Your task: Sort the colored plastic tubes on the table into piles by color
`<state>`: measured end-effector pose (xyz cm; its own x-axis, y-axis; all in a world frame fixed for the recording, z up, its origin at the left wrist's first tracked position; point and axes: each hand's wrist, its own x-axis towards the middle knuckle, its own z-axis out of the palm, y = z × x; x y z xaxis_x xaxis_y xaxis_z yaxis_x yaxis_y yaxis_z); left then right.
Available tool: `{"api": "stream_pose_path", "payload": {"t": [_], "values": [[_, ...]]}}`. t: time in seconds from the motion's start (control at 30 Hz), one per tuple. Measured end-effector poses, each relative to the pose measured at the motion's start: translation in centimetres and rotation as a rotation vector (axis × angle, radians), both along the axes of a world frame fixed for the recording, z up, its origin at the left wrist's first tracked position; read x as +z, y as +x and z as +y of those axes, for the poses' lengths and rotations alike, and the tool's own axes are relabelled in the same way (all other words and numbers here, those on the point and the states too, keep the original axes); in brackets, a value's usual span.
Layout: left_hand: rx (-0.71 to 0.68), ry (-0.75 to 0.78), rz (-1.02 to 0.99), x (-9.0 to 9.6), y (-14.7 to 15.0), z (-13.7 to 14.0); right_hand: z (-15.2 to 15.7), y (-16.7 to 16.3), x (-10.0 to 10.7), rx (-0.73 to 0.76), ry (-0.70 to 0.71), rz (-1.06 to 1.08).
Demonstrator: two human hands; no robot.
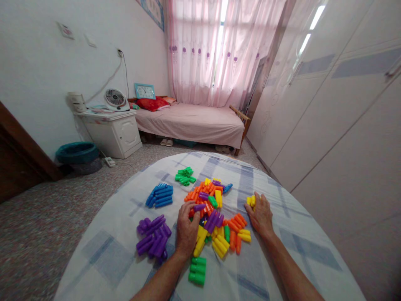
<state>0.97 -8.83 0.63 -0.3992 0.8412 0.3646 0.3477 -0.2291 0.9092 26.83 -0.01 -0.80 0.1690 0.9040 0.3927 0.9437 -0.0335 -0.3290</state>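
My left hand [187, 230] reaches over the mixed pile, thumb and fingers closed on a purple bullet-shaped plastic block [199, 207]. At the right side of the table, my right hand [262, 215] curls its fingers round some yellow bullet-shaped plastic blocks [251, 200], which it partly hides. Orange blocks [200, 193] lie thick in the pile between the hands, mixed with yellow, purple, green and blue ones. Joined yellow blocks [221, 246] and orange blocks [237, 223] rest along its near right side.
Separate heaps of purple blocks [153, 237], blue blocks [160, 195] and green blocks [185, 176] lie left and behind the pile; a green group [197, 271] is nearest me. The round table [103, 255] has a checked cloth. Beyond are a bed [194, 121], cabinet [129, 137] and bin [77, 154].
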Motion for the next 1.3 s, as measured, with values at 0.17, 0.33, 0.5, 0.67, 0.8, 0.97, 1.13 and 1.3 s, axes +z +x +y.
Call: {"api": "stream_pose_path", "payload": {"t": [0.17,0.33,0.5,0.67,0.8,0.97,1.13,1.3], "values": [[0.014,0.009,0.001,-0.1,0.0,0.1,3.1,-1.4,0.5,0.073,-0.018,-0.027],[0.017,0.01,0.001,-0.2,0.0,0.1,2.8,-3.0,3.2,0.107,0.074,0.013],[0.014,0.004,0.023,0.0,0.0,0.0,0.5,-6.6,5.7,0.401,-0.072,0.126],[0.012,0.007,0.014,-0.2,0.0,0.1,-0.5,-9.2,5.2,0.432,-0.15,0.167],[0.005,0.012,0.016,-0.3,-0.1,0.2,-0.5,-9.0,4.9,0.43,-0.157,0.24],[0.013,0.008,0.036,-0.2,-0.1,0.2,-0.7,-6.0,5.4,0.368,-0.082,0.395],[0.022,0.018,0.028,-0.3,0.0,0.2,-0.5,-0.4,5.0,0.111,0.14,0.516],[0.001,0.013,0.024,-0.3,-0.1,0.2,-0.4,2.8,3.0,-0.116,0.179,0.208]]}}
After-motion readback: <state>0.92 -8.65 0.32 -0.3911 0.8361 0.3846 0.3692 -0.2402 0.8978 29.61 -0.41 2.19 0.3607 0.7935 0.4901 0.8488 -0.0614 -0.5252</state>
